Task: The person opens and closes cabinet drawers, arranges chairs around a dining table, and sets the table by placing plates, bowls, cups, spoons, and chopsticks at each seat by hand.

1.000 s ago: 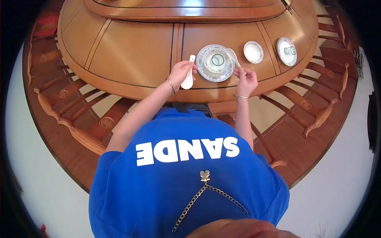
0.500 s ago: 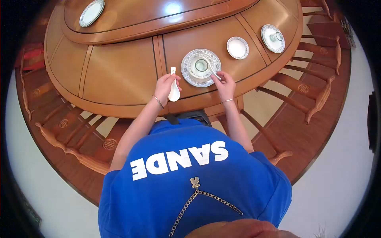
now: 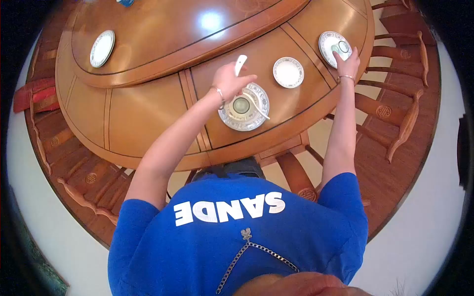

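My left hand is closed on a white spoon; its handle sticks up past the fingers, and its bowl end is hidden. Just below that hand, a patterned plate carries a small bowl, in which stands a greenish glass. A second white spoon leans across this bowl's rim, its handle toward me. Farther right, my right hand has thumb and fingers around a small clear glass on another patterned plate. The glass still rests over that plate.
Between the two settings sits a patterned white dish. Another plate lies on the raised turntable at left. Wooden chairs ring the round table. A blue object shows at the top edge.
My right hand has let go of the spoon in the bowl and moved right to the small glass. My left hand has moved forward and right with its spoon, over the near plate's edge.
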{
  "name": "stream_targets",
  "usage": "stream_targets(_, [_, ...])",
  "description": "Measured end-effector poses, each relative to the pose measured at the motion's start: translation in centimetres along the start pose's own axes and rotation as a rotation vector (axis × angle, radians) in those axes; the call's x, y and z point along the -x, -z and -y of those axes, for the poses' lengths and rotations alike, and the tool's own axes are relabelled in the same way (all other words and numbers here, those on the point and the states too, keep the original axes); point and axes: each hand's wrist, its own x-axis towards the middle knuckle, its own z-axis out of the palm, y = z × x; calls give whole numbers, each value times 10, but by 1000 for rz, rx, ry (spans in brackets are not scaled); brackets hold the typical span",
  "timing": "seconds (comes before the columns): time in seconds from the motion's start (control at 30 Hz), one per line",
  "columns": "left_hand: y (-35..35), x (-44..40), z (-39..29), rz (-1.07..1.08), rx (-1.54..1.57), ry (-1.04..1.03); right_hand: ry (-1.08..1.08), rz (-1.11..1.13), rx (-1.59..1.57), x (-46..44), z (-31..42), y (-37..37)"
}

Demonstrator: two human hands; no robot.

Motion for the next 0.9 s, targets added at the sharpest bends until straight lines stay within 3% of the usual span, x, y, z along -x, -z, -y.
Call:
stream_targets(0.03, [-11, -19, -11, 30, -110, 21, -8, -6, -4, -14, -5, -7])
stream_targets(0.1, [-41, -61, -13, 93, -311, 36, -77, 219, -17, -38, -12, -16])
stream_targets(0.23, [-89, -112, -4, 223, -286, 28, 22, 207, 36, -54, -38, -44])
stream_targets(0.37, [-117, -146, 14, 185, -445, -77, -46, 174, -119, -49, -47, -43])
stream_targets(0.43, [-125, -158, 13, 172, -318, -66, -96, 154, -171, -44, -47, -24])
stream_targets(0.5, [-133, -171, -12, 167, -192, -87, -313, 108, -474, -38, -44, -2])
stream_targets(0.57, [-146, -180, -47, 146, 86, -100, -273, 50, -426, -37, -52, 8])
stream_targets(0.67, [-173, -206, -103, 144, -104, -65, -248, -15, -412, -33, -46, 39])
stream_targets(0.8, [-221, -258, -121, 156, -168, -78, -220, -38, -577, -33, -46, 44])
stream_targets(0.9, [-241, -265, -127, 148, -135, -107, -127, 74, -370, -40, -48, 46])
